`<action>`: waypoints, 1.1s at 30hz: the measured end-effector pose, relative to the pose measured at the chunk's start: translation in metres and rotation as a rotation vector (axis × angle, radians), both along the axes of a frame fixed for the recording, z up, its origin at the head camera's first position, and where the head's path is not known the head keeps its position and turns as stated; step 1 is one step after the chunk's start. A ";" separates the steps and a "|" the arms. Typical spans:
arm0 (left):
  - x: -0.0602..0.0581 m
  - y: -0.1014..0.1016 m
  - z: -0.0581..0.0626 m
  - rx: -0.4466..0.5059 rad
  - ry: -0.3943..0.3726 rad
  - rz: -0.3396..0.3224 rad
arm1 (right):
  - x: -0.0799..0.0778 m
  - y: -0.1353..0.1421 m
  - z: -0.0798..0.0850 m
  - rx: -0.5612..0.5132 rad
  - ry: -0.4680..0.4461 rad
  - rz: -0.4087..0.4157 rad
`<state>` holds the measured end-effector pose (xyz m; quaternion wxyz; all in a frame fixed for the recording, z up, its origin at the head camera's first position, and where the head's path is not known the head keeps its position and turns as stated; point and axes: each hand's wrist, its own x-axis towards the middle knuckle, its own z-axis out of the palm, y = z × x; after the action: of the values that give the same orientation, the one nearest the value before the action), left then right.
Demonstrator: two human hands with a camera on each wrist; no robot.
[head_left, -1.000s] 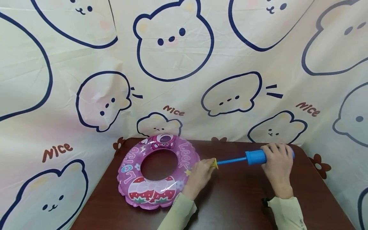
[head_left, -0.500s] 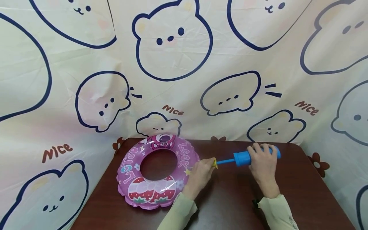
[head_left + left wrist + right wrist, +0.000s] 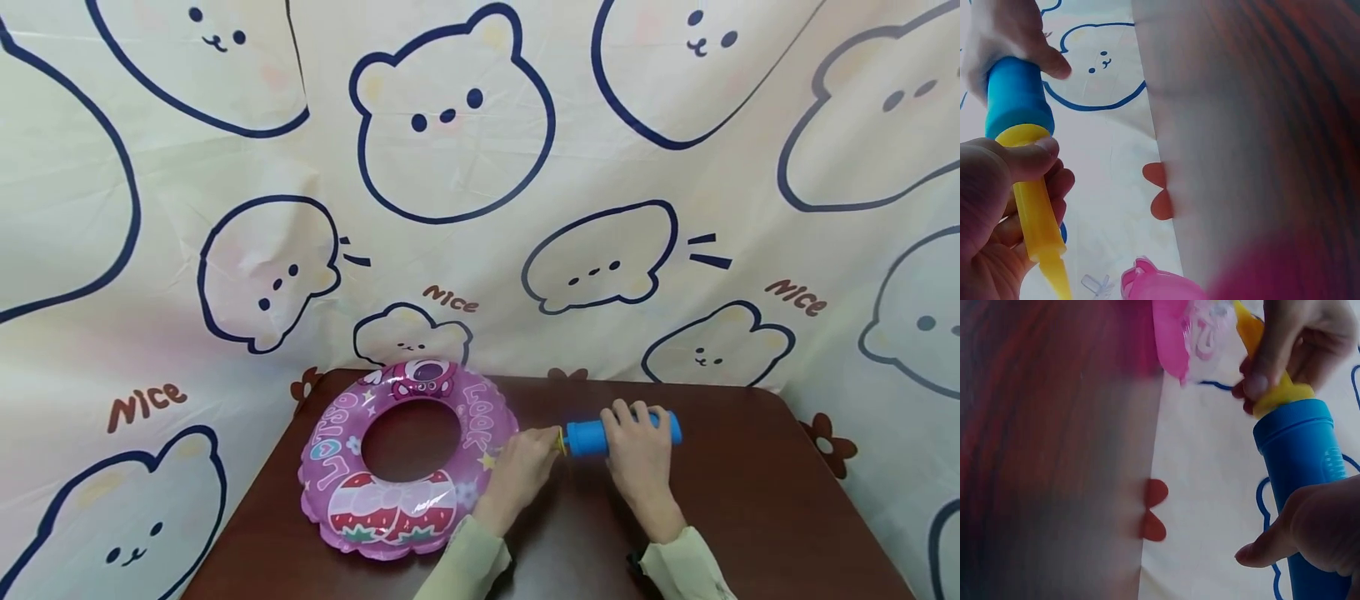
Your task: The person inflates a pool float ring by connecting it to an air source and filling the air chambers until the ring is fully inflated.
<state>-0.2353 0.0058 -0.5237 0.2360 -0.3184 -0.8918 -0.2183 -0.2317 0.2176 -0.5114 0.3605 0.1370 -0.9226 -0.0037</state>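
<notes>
My right hand [image 3: 640,454] grips the blue barrel of a hand air pump [image 3: 588,438], which lies level above the table. In the left wrist view, my left hand [image 3: 997,194] pinches the pump's yellow nozzle [image 3: 1036,206] between thumb and fingers, just below its round flange. The barrel's end now sits right against that flange, with the blue rod hardly showing. A pink inflated swim ring [image 3: 337,500] with strawberry and bear prints lies left of the pump, its right edge beside my left hand. In the right wrist view, the nozzle's tip points toward the ring.
Beneath everything is a dark brown wooden table [image 3: 570,542]. A cream cloth [image 3: 465,167] printed with bear outlines hangs behind the table and along both sides. The ring reaches the table's back edge.
My right hand has slid the blue barrel leftward along the rod up to the yellow flange. My left hand and the swim ring stay in about the same place.
</notes>
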 end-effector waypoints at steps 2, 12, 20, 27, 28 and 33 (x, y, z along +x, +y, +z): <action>0.002 0.000 0.000 0.004 -0.012 0.002 | 0.001 -0.003 -0.003 -0.005 0.001 0.006; 0.002 -0.004 -0.004 0.070 -0.051 -0.014 | -0.001 0.010 -0.001 -0.048 -0.052 0.010; 0.000 -0.004 -0.003 0.070 -0.052 -0.003 | -0.003 0.067 0.013 -0.132 0.005 -0.045; 0.001 -0.004 -0.004 0.068 -0.054 -0.013 | 0.002 0.089 0.019 -0.138 -0.015 -0.068; 0.000 -0.004 -0.004 0.078 -0.052 -0.020 | 0.001 0.088 0.019 -0.135 -0.012 -0.064; -0.004 -0.003 -0.002 0.082 -0.027 -0.033 | -0.005 0.074 0.014 -0.104 0.016 -0.036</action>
<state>-0.2391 0.0028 -0.5262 0.2333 -0.3199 -0.8798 -0.2629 -0.2370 0.2911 -0.4970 0.3742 0.1017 -0.9210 0.0366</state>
